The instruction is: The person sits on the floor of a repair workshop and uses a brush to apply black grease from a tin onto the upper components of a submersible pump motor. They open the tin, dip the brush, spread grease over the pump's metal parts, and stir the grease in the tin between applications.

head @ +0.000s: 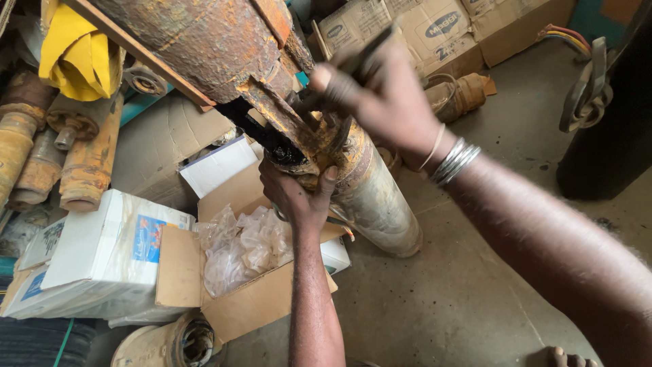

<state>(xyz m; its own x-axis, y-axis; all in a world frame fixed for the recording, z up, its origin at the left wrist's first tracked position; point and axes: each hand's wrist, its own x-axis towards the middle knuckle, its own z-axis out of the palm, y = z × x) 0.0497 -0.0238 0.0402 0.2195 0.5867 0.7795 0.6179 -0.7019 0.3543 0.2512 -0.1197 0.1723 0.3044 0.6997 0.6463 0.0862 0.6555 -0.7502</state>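
Note:
A long rusty cylindrical pump body leans across the view from the upper left, joined to a steel-grey lower section that rests on the concrete floor. My left hand grips the rusty joint from below, thumb up against the metal. My right hand, with thin bangles at the wrist, is above the joint and holds a dark slim tool, blurred, against the fitting. A black greasy patch shows at the joint.
An open cardboard box with clear plastic bags sits below the joint, beside white boxes. Rusty pump parts lie at left, more cartons at the back, a black cylinder at right. A bare toe shows at bottom right.

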